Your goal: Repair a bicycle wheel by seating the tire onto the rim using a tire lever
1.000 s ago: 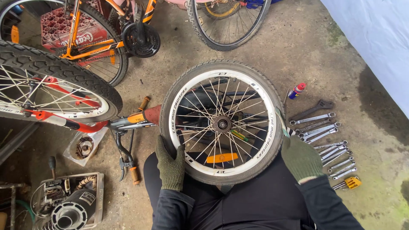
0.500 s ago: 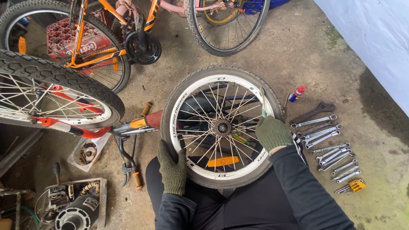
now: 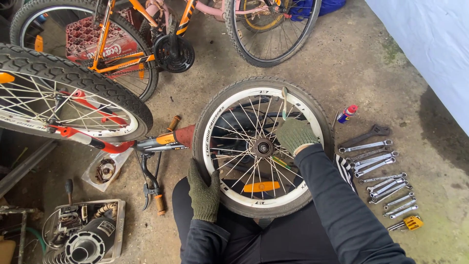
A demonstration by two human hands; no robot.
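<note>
A small bicycle wheel (image 3: pixel 215 122) with a black tyre, white rim and an orange reflector lies flat on the concrete in front of my knees. My left hand (image 3: pixel 203 193), in a green knit glove, grips the tyre at its near left edge. My gloved right hand (image 3: pixel 293 135) is over the spokes just right of the hub (image 3: pixel 263 147). It is shut on a thin lever-like tool (image 3: pixel 284 100) whose tip reaches the far rim. My dark-sleeved right arm crosses the wheel's right side.
Several wrenches (image 3: pixel 376 161) lie in a row to the right, with a small spray can (image 3: pixel 347 114) beyond them. An orange bicycle (image 3: pixel 122 44) and a red-framed bicycle wheel (image 3: pixel 63 98) stand at left. Pliers (image 3: pixel 151 190) and a tray of parts (image 3: pixel 83 230) lie near left.
My right hand has left the tyre's right edge and moved left and away from me over the spokes, now holding the tool at the far rim. My left hand stays on the tyre.
</note>
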